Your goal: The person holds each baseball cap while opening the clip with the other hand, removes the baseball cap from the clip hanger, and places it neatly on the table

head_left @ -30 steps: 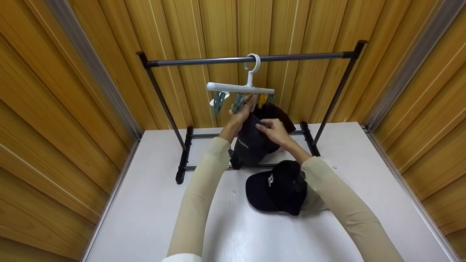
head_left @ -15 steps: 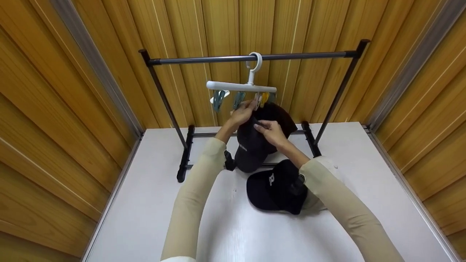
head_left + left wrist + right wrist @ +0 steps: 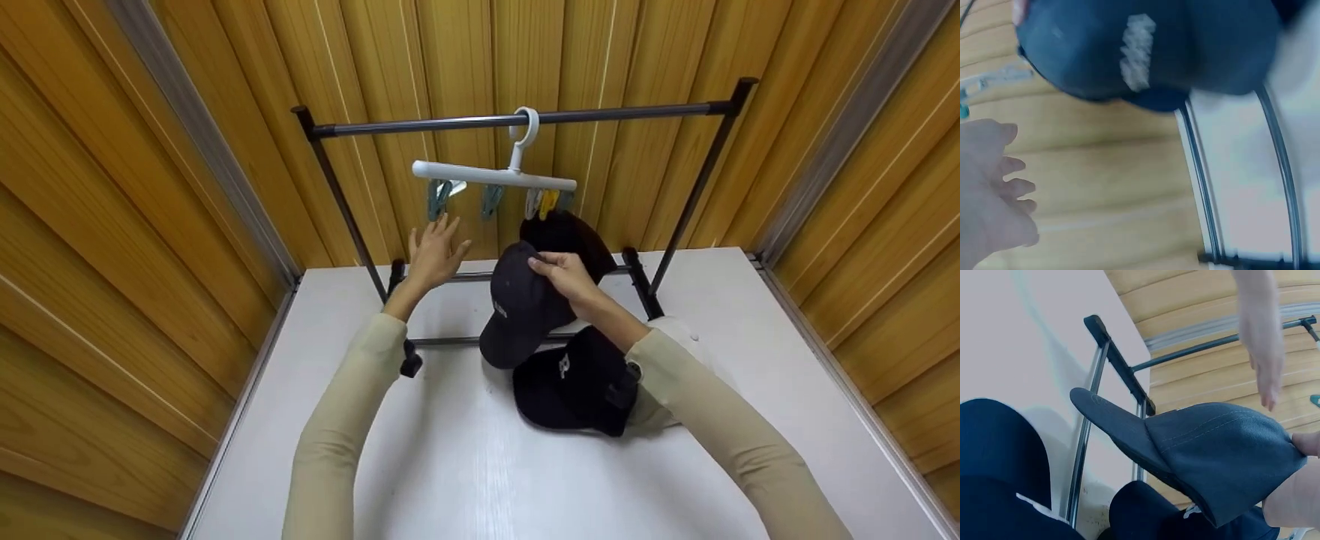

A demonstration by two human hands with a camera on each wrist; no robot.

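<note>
White desk between wood-panelled walls. Black rail rack stands at far edge. White clip hanger hooked on rail; dark brown cap hangs from its right clips, apparently clipped. Navy cap lies on desk, near right. Right hand pinches dark cap by crown, raised below hanger. Left hand empty, fingers spread, left of cap.
</note>
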